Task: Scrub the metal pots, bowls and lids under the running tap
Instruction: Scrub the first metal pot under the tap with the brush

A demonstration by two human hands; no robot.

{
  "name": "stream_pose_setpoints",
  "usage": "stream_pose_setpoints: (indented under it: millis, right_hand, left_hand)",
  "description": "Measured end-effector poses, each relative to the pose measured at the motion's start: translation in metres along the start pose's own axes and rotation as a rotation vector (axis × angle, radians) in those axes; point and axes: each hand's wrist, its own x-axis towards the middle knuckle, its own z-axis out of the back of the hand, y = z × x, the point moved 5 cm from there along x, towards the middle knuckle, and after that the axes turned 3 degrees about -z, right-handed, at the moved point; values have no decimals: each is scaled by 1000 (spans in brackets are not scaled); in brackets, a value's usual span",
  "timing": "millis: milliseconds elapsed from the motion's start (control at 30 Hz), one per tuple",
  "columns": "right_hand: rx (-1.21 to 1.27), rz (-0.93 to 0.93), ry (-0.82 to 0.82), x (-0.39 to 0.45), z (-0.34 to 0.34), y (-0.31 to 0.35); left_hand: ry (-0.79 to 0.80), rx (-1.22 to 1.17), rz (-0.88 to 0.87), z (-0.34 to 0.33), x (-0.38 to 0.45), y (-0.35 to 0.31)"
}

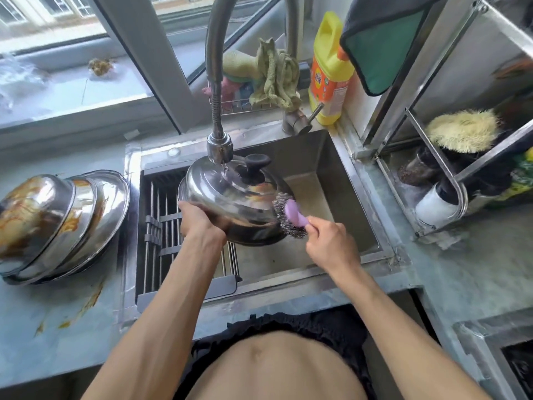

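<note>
The domed stainless-steel lid with a black knob (230,194) was held tilted over the steel sink (354,197), directly beneath the flexible chrome tap head (219,147), apparently so the thin stream would run down its dome and rinse it. The left hand (199,220) gripped the lid's near-left rim to steady it. The right hand (328,238) closed around the purple handle of a steel-wool scrubber (290,216), whose wire pad pressed against the lid's right edge. On the counter to the left, a stack of sauce-stained metal bowls (60,223) lay overturned, seemingly waiting their turn: at least three rims showed. One yellow detergent bottle (330,67) stood behind the sink.
</note>
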Motion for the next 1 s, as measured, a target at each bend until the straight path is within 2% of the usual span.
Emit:
stream_pose_setpoints:
  millis: [100,133,300,467,600,800,900,1000]
  right_hand:
    - [30,207,25,-13,-11,41]
    - [42,221,34,-14,-13,47]
    - [-58,16,81,11,-8,9]
    - [41,224,81,0,-21,48]
    - [82,106,130,10,-32,19]
    - [177,-75,38,26,-32,9]
    - [221,-53,-15,43,-24,33]
    - [147,55,-30,58,-15,68]
  left_hand:
    - [22,52,-55,-7,-10,1]
    - [25,75,-70,-7,-12,1]
    - [53,106,-68,3,-9,-5]
    - [67,279,-185,0,-12,-7]
    - [63,316,-266,13,-4,-22]
    - [18,251,-291,30,5,-41]
    - [-5,228,-284,36,11,-49]
    - [-8,226,-270,38,17,-50]
